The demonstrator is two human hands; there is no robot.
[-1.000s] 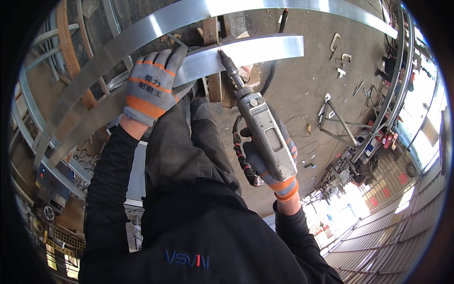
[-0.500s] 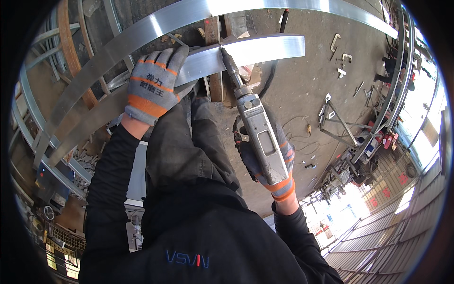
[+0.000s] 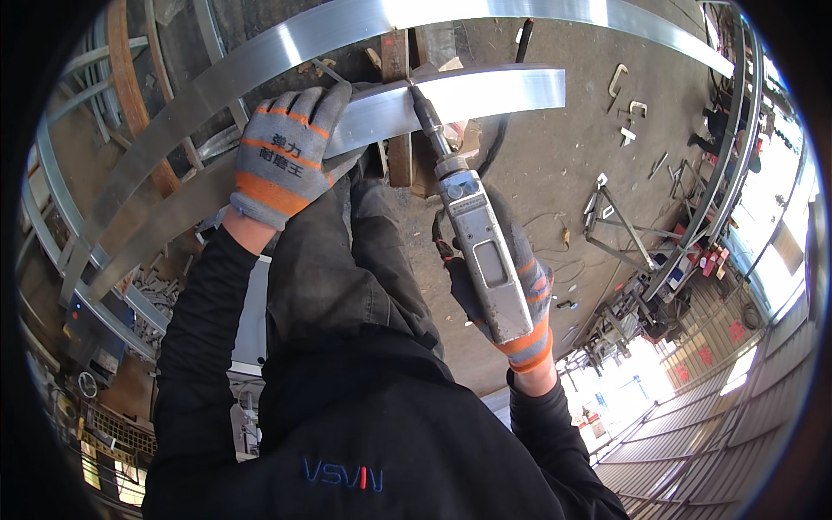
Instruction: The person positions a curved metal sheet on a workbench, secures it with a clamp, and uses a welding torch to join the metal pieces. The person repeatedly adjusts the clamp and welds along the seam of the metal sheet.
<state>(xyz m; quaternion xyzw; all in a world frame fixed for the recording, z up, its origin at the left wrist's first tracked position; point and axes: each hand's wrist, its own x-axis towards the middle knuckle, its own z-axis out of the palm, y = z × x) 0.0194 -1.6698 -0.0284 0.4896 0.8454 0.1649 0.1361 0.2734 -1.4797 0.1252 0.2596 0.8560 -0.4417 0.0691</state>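
My left hand (image 3: 290,152), in a grey glove with orange stripes, lies flat on a shiny curved metal strip (image 3: 485,91) and presses it down. My right hand (image 3: 511,299), gloved the same way, grips a grey powered hand tool (image 3: 477,238). The tool's thin tip touches the upper edge of the strip, just right of my left hand. A short wooden block (image 3: 397,113) stands under the strip near the tip. My dark trousers and black jacket fill the middle and bottom of the view.
Longer curved metal bands (image 3: 260,52) arc above and to the left. A rusty brown band (image 3: 130,95) crosses at the upper left. Small metal brackets (image 3: 628,104) and a welded frame (image 3: 615,221) lie on the concrete floor at the right. Stacked metal rails (image 3: 719,182) line the far right.
The tool's tip has shifted slightly up to the strip's upper edge, and my right hand has followed. My left hand stays on the strip.
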